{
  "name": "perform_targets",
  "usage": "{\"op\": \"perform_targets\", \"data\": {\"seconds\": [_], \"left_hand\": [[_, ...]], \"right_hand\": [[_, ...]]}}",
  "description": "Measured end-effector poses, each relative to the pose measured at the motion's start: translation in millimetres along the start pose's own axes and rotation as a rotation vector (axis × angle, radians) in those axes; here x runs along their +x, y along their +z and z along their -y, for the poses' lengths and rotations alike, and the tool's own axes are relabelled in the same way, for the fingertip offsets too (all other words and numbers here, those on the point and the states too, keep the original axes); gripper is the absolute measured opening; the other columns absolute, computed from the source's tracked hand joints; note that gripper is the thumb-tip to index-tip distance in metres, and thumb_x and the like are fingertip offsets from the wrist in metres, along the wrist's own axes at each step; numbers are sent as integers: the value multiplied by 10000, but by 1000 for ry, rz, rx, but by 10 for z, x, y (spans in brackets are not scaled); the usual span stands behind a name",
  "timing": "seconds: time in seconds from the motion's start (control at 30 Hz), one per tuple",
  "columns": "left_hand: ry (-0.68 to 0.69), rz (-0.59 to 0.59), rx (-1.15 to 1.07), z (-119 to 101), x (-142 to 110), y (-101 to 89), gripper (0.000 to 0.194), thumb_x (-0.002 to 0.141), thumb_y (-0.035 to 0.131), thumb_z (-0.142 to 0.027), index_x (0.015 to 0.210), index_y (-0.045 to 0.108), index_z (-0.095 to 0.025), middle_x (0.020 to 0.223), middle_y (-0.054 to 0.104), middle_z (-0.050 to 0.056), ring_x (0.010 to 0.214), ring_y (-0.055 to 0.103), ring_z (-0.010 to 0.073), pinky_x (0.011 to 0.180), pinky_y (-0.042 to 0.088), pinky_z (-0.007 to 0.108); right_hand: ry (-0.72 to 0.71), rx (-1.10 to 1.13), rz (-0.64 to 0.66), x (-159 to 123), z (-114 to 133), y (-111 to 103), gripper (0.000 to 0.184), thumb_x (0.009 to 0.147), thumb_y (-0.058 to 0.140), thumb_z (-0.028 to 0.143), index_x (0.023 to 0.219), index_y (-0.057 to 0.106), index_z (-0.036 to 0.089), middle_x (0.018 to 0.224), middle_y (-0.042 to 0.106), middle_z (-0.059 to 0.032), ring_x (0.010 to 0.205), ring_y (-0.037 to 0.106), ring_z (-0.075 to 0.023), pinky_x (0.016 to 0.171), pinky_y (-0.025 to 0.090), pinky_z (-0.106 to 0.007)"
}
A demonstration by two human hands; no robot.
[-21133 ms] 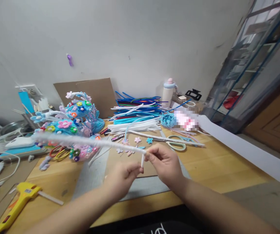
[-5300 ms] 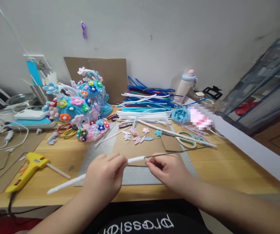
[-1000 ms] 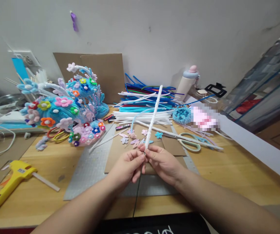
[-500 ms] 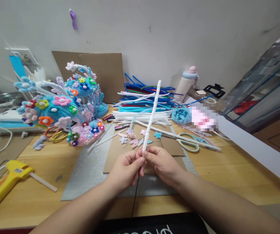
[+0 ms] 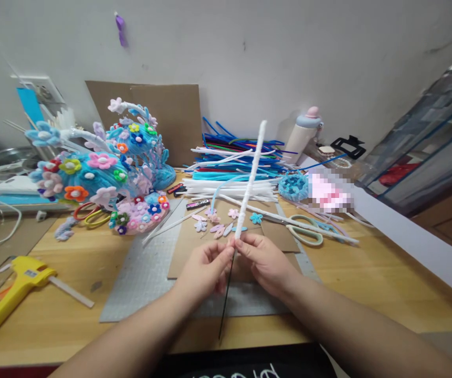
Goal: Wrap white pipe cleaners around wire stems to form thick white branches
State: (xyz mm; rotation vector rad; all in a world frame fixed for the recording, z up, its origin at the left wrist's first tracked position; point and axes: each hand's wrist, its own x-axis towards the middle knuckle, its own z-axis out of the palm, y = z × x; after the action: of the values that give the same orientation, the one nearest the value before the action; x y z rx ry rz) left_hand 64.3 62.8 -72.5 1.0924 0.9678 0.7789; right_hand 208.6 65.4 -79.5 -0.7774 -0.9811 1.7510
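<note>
A thin dark wire wrapped in a white pipe cleaner stands almost upright in front of me, its fuzzy top tilted a little to the right. My left hand pinches it from the left where the white wrapping ends. My right hand pinches the same spot from the right. The bare end of the wire hangs down below my fingers toward the table edge. Both hands hover over a brown cardboard sheet lying on a grey cutting mat.
A colourful pipe-cleaner flower piece stands at the left, a yellow glue gun near the front left. A heap of pipe cleaners, small felt flowers, green scissors and a pastel bottle lie behind.
The wrapped stick has stayed upright between my hands, its top swaying slightly right. The bare wire below my fingers shows a little more. My pinch holds the same spot.
</note>
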Motion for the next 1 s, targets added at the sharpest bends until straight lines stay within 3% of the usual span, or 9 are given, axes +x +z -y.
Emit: {"op": "perform_targets", "data": {"seconds": [0.07, 0.23, 0.33, 0.63, 0.73, 0.9, 1.0], "left_hand": [[33, -25, 16, 1, -9, -2, 364, 741, 607, -510, 725, 493, -164, 602, 566, -54, 285, 397, 12, 299, 255, 145], [-65, 197, 73, 9, -68, 10, 306, 778, 583, -443, 691, 523, -157, 534, 585, -34, 287, 379, 19, 305, 245, 142], [-99, 232, 18, -4, -99, 15, 295, 786, 572, -447, 703, 528, -167, 456, 551, -57, 262, 369, 28, 279, 211, 136], [-221, 445, -225, -65, -104, -60, 310, 788, 608, -438, 750, 584, -132, 476, 590, -31, 254, 409, 28, 247, 229, 126], [-219, 432, -206, -66, -105, -45, 319, 763, 634, -445, 748, 586, -130, 474, 592, -33, 255, 422, 32, 242, 254, 120], [-204, 314, -40, -74, -119, 11, 312, 739, 646, -439, 692, 550, -146, 468, 593, -38, 273, 462, 43, 264, 311, 115], [-197, 321, -16, -70, -113, -3, 307, 743, 637, -440, 704, 555, -147, 476, 592, -39, 278, 465, 43, 274, 315, 120]], "right_hand": [[-24, 0, -24, 4, 27, -17, 227, 758, 695, 373, 731, 666, 149, 697, 601, -14, 738, 548, -150, 756, 409, -280], [9, 36, -85, -6, 78, -32, 209, 747, 701, 371, 744, 680, 163, 737, 601, -13, 649, 508, -123, 639, 407, -266], [29, 72, -91, -17, 96, -25, 205, 730, 720, 358, 741, 681, 156, 759, 609, -18, 653, 511, -112, 620, 409, -249], [59, 149, -45, -33, 158, -1, 235, 656, 781, 346, 747, 695, 147, 767, 610, -24, 678, 529, -122, 537, 408, -225], [54, 163, -55, -34, 152, -18, 221, 658, 786, 336, 750, 703, 153, 768, 624, -19, 732, 543, -121, 567, 413, -212], [53, 172, -72, -23, 129, -53, 165, 690, 774, 292, 766, 715, 157, 756, 653, -14, 771, 560, -110, 677, 424, -209], [57, 183, -71, -17, 133, -51, 161, 689, 777, 287, 761, 714, 158, 765, 656, -13, 782, 567, -109, 722, 423, -213]]}}
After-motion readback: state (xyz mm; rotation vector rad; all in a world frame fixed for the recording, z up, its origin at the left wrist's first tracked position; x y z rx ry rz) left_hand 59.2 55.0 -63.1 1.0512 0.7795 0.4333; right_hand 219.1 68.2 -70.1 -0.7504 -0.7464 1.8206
